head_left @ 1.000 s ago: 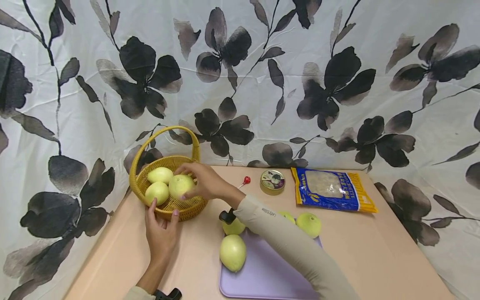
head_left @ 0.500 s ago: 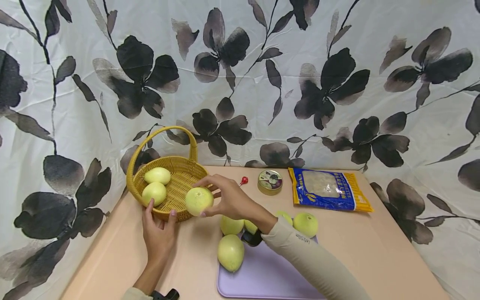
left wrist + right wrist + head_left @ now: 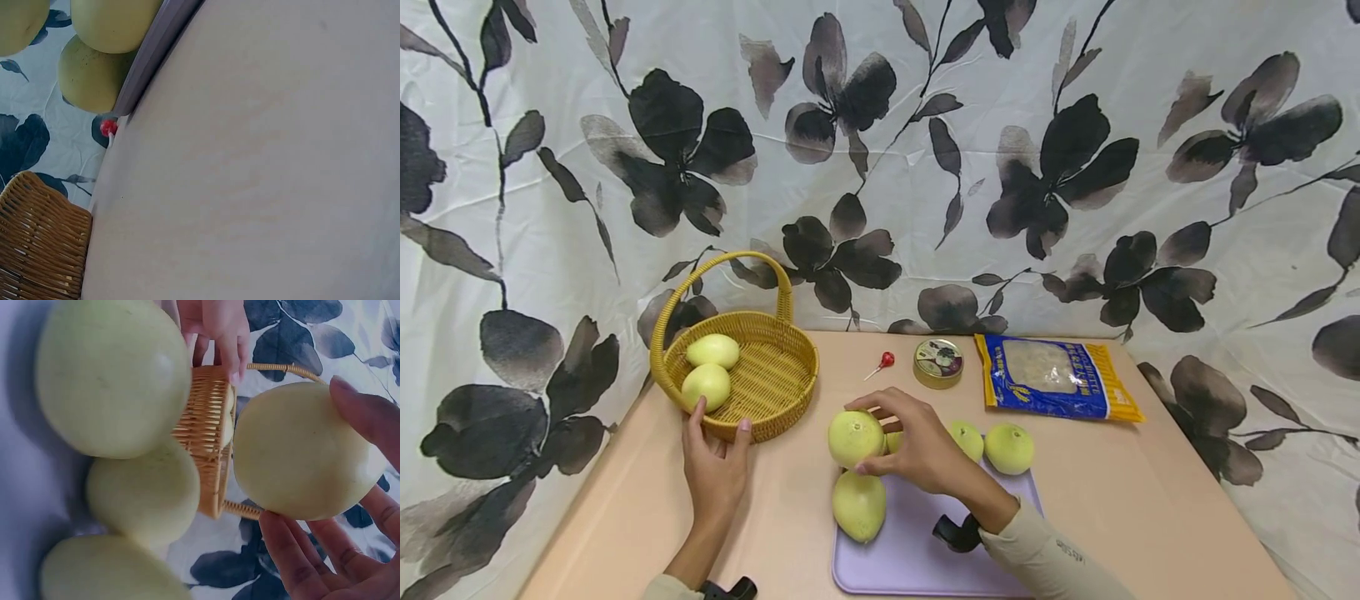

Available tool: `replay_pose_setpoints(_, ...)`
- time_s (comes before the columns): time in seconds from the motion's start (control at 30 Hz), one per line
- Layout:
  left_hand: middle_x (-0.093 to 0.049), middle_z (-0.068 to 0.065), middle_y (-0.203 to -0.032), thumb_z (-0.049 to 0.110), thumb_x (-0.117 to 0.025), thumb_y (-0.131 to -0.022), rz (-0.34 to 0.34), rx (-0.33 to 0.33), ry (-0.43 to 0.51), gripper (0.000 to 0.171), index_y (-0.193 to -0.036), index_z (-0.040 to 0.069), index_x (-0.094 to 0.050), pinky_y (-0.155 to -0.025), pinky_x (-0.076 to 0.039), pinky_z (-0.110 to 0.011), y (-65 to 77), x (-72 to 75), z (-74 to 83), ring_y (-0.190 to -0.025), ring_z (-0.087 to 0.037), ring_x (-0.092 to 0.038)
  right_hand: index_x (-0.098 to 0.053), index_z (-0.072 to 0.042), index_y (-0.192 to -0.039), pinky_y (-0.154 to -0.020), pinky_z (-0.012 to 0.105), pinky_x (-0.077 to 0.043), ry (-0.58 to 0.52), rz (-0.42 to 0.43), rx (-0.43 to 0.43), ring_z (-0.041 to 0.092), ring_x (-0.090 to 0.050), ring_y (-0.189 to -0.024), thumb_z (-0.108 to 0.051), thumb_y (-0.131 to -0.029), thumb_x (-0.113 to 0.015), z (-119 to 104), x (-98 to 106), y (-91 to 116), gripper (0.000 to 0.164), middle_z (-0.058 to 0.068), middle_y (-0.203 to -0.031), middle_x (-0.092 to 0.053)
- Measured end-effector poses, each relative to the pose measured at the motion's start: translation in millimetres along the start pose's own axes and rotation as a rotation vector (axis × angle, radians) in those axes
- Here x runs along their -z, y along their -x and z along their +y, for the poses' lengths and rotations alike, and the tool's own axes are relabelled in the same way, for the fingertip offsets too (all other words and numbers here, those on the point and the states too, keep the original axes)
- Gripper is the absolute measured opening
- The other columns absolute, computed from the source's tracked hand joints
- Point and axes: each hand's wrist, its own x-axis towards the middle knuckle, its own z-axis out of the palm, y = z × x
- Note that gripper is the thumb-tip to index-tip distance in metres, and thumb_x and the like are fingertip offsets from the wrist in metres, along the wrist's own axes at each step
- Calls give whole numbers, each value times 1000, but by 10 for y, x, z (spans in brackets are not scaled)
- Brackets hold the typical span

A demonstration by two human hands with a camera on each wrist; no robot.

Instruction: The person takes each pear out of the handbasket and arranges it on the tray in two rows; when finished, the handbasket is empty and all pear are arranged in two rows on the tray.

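In the head view, my right hand (image 3: 928,446) holds a pale yellow-green melon (image 3: 853,440) between thumb and fingers, over the far left corner of the lilac tray (image 3: 917,562). The same melon (image 3: 306,450) shows large in the right wrist view, thumb on one side and fingers on the other. Another melon (image 3: 859,507) lies on the tray just in front of it. My left hand (image 3: 717,475) grips the front rim of the yellow wicker basket (image 3: 778,379), where two melons (image 3: 706,386) lie on the left side.
More melons (image 3: 1009,448) line the tray's far edge, partly hidden by my right hand. Behind stand a red lollipop (image 3: 887,359), a round tin (image 3: 938,363) and a blue-yellow packet (image 3: 1052,377). A floral cloth (image 3: 925,208) hangs behind the table.
My right hand has lifted a melon out of the basket and carried it rightward to above the tray. Two melons stay in the basket. My left hand has kept its place at the basket.
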Motion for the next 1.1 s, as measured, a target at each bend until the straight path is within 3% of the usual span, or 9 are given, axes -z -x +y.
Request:
replay_pose_setpoints(0.17, -24, -10, -172, 23, -71, -103, -6, -1, 1, 80, -170, 21, -26, -122, -41, -53, -4, 4, 13, -155, -38, -37, -69, -34, -134, -97, 28, -62, -10, 49, -57, 17, -69, -117, -15, -71, -101, 87, 81, 257, 73, -12, -131, -67)
replay_pose_setpoints(0.4, -24, -9, -173, 24, -72, -103, -5, -1, -4, 80, -169, 22, -26, -120, -43, -30, -8, 16, 21, -155, -37, -38, -68, -37, -133, -97, 30, -62, 16, 101, -147, 16, -68, -118, -19, -69, -102, 192, 146, 581, 74, -12, -131, -67)
replay_pose_setpoints(0.6, -22, -7, -174, 24, -72, -103, -5, -3, -7, 80, -169, 22, -26, -118, -42, -23, -13, 17, 3, -156, -36, -36, -69, -32, -134, -98, 31, -63, 22, 124, -168, 21, -68, -118, -11, -68, -101, 273, 109, 790, 76, -6, -128, -66)
replay_pose_setpoints(0.9, -23, -9, -173, 23, -72, -103, -8, -9, 6, 80, -169, 21, -26, -119, -42, -24, -2, 13, 13, -156, -37, -37, -72, -30, -129, -90, 24, -63, 200, 170, -164, 19, -69, -114, -13, -63, -103, 494, -90, 958, 75, -10, -122, -68)
replay_pose_setpoints(1.1, -24, -9, -172, 23, -71, -103, -10, -10, 5, 80, -169, 20, -26, -118, -42, -22, 2, 7, 12, -155, -37, -38, -70, -26, -132, -88, 21, -63, 224, 176, -173, 22, -69, -114, -14, -64, -102, 608, -187, 977, 76, -6, -124, -67)
